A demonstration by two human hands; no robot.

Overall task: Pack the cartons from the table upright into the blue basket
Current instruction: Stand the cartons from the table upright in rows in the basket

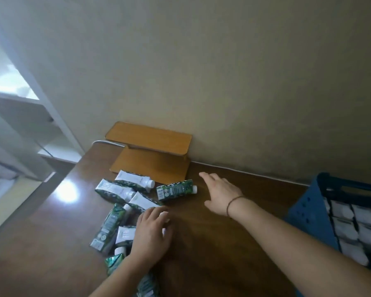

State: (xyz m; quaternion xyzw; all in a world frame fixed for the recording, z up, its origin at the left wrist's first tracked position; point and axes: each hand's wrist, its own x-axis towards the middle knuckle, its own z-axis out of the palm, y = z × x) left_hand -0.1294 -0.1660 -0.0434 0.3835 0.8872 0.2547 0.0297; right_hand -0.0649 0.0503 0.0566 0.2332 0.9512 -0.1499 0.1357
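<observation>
Several green-and-white cartons lie on their sides in a loose heap [116, 190] on the brown table [212, 243]. One carton [175, 189] lies apart, its white cap pointing right. My right hand [221, 189] is stretched out flat just right of that cap, fingers straight, with a small gap to it. My left hand [152, 232] lies over the near part of the heap, its fingers curled round a white carton [125, 233] that it mostly hides. The blue basket [308, 207] stands at the right edge, with several upright cartons [347, 224] packed in rows.
A small two-level wooden shelf [150, 151] stands against the wall just behind the heap. A white cable [244, 171] runs along the wall's foot. The table's left edge [58, 181] drops off toward a window and white furniture.
</observation>
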